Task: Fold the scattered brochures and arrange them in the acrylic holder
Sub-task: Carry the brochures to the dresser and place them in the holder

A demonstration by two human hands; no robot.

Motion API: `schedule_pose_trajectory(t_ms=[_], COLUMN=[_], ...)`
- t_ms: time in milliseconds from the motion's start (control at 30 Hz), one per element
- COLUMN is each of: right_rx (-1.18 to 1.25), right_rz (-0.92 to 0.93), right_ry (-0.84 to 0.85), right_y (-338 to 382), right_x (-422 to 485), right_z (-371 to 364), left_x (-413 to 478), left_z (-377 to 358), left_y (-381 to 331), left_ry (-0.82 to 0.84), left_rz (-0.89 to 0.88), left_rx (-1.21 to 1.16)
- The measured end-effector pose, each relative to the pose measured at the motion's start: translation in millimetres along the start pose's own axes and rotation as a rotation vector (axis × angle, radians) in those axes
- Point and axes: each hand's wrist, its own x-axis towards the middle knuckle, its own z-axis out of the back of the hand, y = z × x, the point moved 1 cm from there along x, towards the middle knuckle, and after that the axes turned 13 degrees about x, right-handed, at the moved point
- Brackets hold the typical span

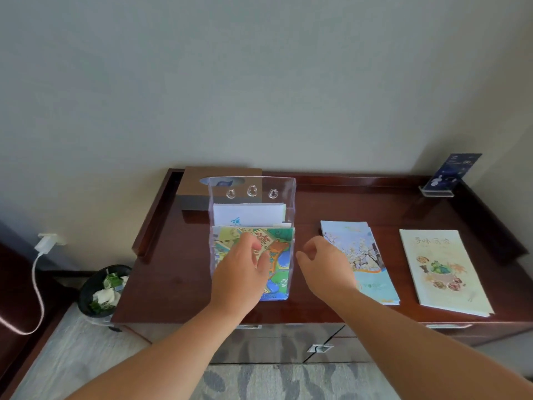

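Left hand touches the green picture brochure in the clear plastic holder, grip unclear; right hand loose, empty.

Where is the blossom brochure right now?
In the head view, the blossom brochure lies flat on the dresser, right of centre, between the acrylic holder and the cream brochure, its left edge hidden by the right hand.

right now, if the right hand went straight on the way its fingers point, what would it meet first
Probably the right wall of the acrylic holder, just left of the right hand, though depth is unclear.
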Motion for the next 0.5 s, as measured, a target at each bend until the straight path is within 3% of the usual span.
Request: schedule_pose_trajectory(t_ms=[233,500], right_rx=[-0.049,-0.084], right_rz=[-0.208,-0.396], right_ry=[-0.079,0.088], right_y=[-73.6,-152.4], right_x=[-1.7,36.4], right_z=[67.7,109.2], left_x=[-19.5,5.9], left_z=[-57.8,-149.4], left_y=[-68.4,-94.6], left_ry=[0.234,0.631], left_rz=[-0.293,0.060], left_rx=[-0.080,0.063])
